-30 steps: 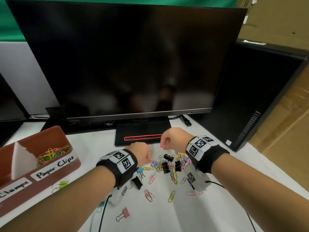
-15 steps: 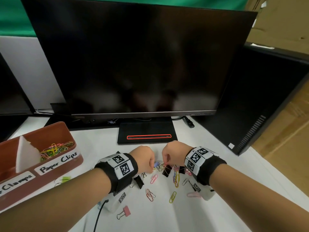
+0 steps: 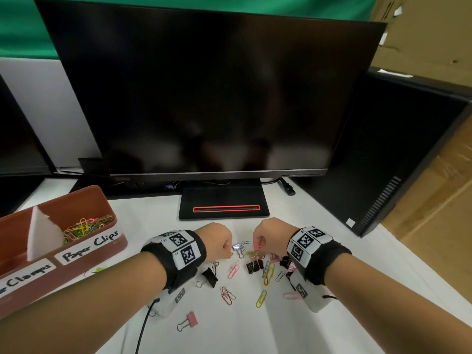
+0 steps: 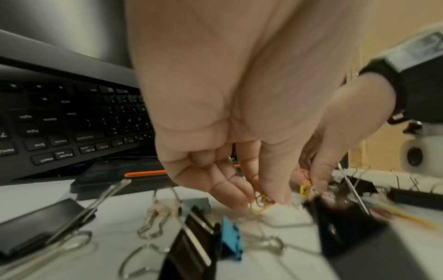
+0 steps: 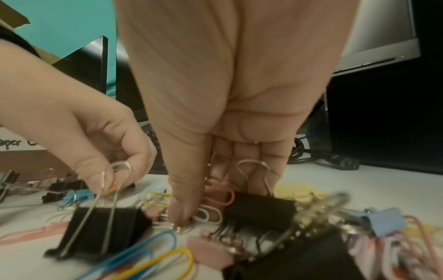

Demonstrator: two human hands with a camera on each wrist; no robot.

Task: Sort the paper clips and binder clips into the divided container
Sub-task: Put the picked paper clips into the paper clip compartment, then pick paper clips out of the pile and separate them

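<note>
Both hands work at the far edge of the clip pile [image 3: 255, 267] on the white table [image 3: 357, 264], in front of the monitor stand [image 3: 223, 204]. Left hand [image 3: 217, 242] is curled, thumb and fingertips pinching small wire clips; the left wrist view shows a yellow paper clip [image 4: 260, 205] at those fingertips. Right hand [image 3: 270, 236] is curled too, pinching a pink paper clip [image 3: 258, 245] in the head view; its wrist view shows the thumb [image 5: 184, 199] pressed down among white and orange clips beside a black binder clip [image 5: 261, 210]. Only the head view shows the brown container [image 3: 63, 241] to the left, well apart, with coloured clips in its "Paper Clips" section. Only the left wrist view shows a keyboard [image 4: 67, 117].
</note>
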